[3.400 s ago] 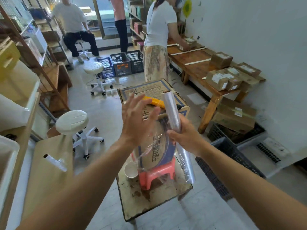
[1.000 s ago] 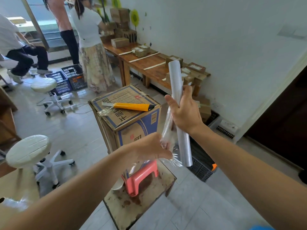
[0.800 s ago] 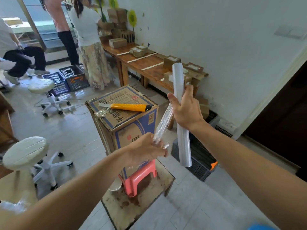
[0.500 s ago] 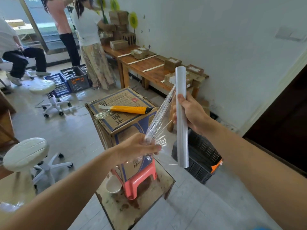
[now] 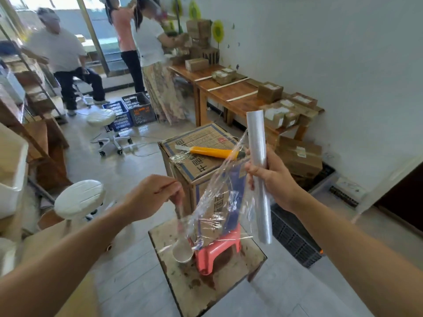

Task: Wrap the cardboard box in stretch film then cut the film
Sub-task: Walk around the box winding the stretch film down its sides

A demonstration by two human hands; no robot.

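A tall cardboard box (image 5: 183,186) with blue print stands on a pink plastic stool (image 5: 215,250). An orange utility knife (image 5: 210,152) lies on the box's top. My right hand (image 5: 272,181) grips the upright roll of stretch film (image 5: 257,143) to the right of the box. My left hand (image 5: 151,196) pinches the loose end of the film sheet (image 5: 219,202) in front of the box. The clear sheet stretches between my two hands, wrinkled, and hangs apart from the box's front face.
The pink stool rests on a stained low platform (image 5: 206,284) beside a white cup (image 5: 182,253). A black crate (image 5: 290,239) lies to the right, a white stool (image 5: 79,199) to the left. A wooden table (image 5: 231,97) with parcels lines the wall. Three people are at the back.
My left hand has drawn the film's end down and to the left, so a wider sheet is unrolled. The roll in my right hand has stayed upright beside the box.
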